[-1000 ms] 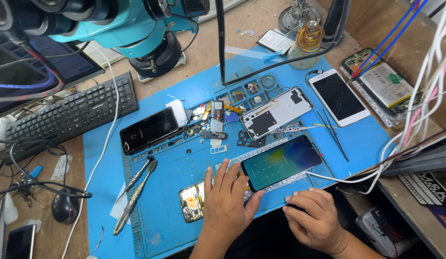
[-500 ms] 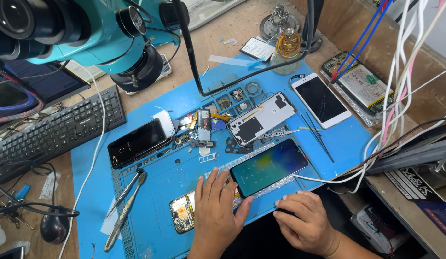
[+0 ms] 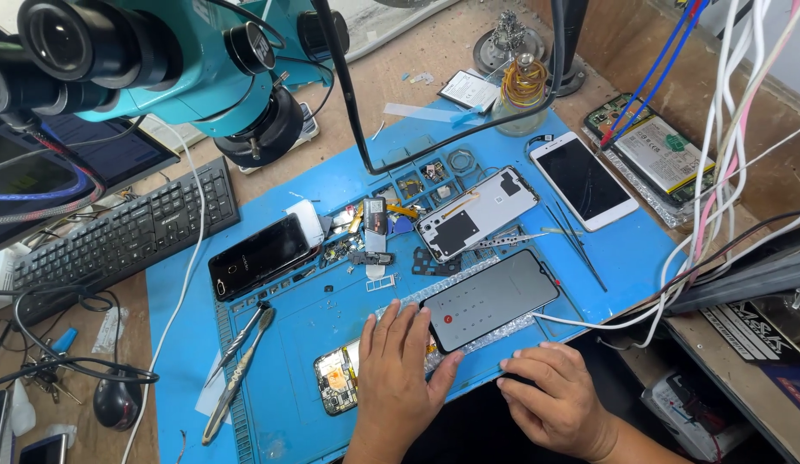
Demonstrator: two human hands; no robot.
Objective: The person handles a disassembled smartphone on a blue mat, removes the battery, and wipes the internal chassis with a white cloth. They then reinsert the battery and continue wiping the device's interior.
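The left hand (image 3: 398,371) lies flat, fingers spread, on the blue work mat (image 3: 331,301), gripping nothing; its fingertips touch the near left end of the dark-screened phone (image 3: 492,298), and its palm covers part of an opened phone body (image 3: 335,381). The right hand (image 3: 561,397) rests loosely curled at the mat's near edge, empty, just near of the phone. A white cable (image 3: 589,322) runs off the phone's right end. Bare mat stays open left of the left hand, up to the tweezers (image 3: 236,369).
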